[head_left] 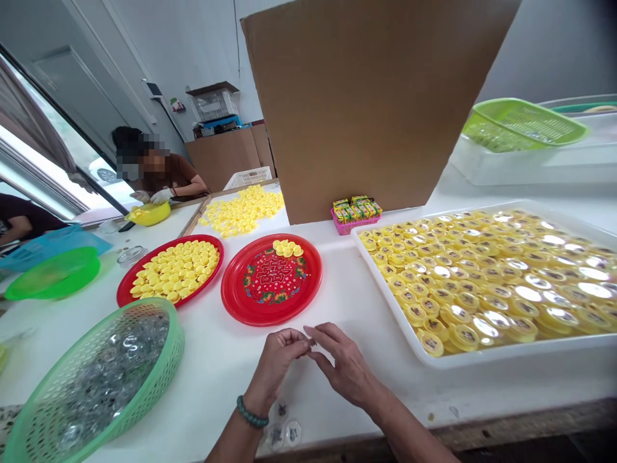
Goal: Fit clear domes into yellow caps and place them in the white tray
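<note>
Left wrist [254, 393]: beaded bracelet [252, 412], apparently teal

The fingers [315, 334] of the left hand [277, 363] and right hand [344, 366] nearly meet, and anything between them is too small to tell. The left forearm partly hides the discs [292, 433] by the table edge, whose marks are too small to read. Glare covers many lids in the tray [530, 352], which the right edge cuts off. The basket [164, 347] runs off the bottom-left corner, its clear contents indistinct. The top edge cuts off the cardboard [366, 109], which blocks the view behind it. The co-worker's [168, 180] head is blurred.
</note>
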`<action>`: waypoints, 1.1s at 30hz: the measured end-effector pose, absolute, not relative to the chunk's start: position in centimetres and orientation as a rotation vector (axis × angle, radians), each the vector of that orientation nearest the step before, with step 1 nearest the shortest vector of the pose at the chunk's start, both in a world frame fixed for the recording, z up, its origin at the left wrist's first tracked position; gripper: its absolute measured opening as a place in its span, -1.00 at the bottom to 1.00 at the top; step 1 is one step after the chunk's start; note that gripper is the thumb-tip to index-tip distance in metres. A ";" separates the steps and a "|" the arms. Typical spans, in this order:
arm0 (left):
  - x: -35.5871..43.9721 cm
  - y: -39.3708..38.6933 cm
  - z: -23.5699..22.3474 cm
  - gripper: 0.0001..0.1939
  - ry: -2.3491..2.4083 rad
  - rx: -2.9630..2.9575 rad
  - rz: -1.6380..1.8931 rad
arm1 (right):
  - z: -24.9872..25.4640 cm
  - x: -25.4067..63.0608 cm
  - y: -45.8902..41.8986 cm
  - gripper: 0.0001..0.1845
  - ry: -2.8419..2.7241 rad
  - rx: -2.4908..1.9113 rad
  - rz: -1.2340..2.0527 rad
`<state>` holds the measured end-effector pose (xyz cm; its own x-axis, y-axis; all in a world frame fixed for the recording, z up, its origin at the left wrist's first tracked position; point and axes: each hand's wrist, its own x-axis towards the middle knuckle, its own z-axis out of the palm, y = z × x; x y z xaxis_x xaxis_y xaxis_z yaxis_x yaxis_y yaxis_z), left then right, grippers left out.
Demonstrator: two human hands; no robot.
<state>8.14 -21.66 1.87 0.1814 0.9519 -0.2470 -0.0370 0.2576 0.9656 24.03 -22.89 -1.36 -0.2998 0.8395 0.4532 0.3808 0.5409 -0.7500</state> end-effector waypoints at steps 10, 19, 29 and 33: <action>8.2 -21.3 2.3 -0.81 1.222 1.142 0.843 | -1.2 24.0 -22.9 -0.64 -1.874 -1.087 0.556; 7.0 -18.4 4.7 -0.89 1.103 1.416 0.448 | -1.2 23.8 -23.2 -0.70 -1.933 -1.122 0.575; 3.8 0.6 6.9 -0.49 1.682 2.485 0.388 | -2.9 23.9 -22.2 -0.57 -1.840 -1.120 0.397; 3.1 7.1 5.2 -0.47 1.636 2.544 0.209 | -4.6 24.1 -21.5 -0.50 -1.869 -1.131 0.344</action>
<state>3.14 7.07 5.16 0.4097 0.9105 0.0562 0.8953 -0.4132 0.1663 24.10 -21.46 -4.60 -0.1796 0.8154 0.5503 0.5661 0.5431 -0.6201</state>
